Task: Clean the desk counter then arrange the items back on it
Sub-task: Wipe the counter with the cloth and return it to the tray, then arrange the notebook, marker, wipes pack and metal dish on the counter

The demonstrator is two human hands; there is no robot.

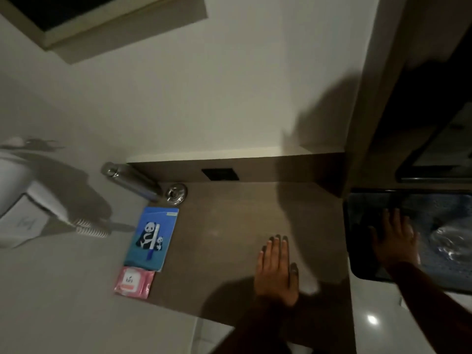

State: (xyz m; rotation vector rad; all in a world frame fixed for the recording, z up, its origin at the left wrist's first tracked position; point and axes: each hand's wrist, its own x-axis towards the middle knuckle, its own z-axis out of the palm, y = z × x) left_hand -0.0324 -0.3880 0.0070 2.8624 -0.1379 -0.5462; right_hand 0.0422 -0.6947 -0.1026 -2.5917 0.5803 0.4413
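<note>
So the left hand [275,270] is flat on the brown desk counter [229,226], fingers straight and together, palm down, holding nothing as far as I can tell. There's a pale patch just right of it near the counter edge that might be a cloth or just light, too blurry to call. The right hand [394,241] is spread wide open over a dark tray [357,251] off to the right, pressing or reaching into it, gripping nothing. Something shiny and crinkly sits in the tray's right part, can't tell what.

What could go wrong, imo: if the wipe sweeps left, it runs straight into the stuff parked along the left edge. The panda notebook [153,238] has a pen [152,241] lying loose on top, and that'd roll off with a nudge. The pink wipes pack [134,282] sits just near of the notebook, close to the counter's corner, so it could get shoved over the side. Farther back, a steel bottle [130,181] lies next to a round metal lid [176,192], both free to roll.

Also a hair dryer [38,198] hangs on the left wall, coiled cord close to the notebook. Lighting's dim, heavy shadows.
</note>
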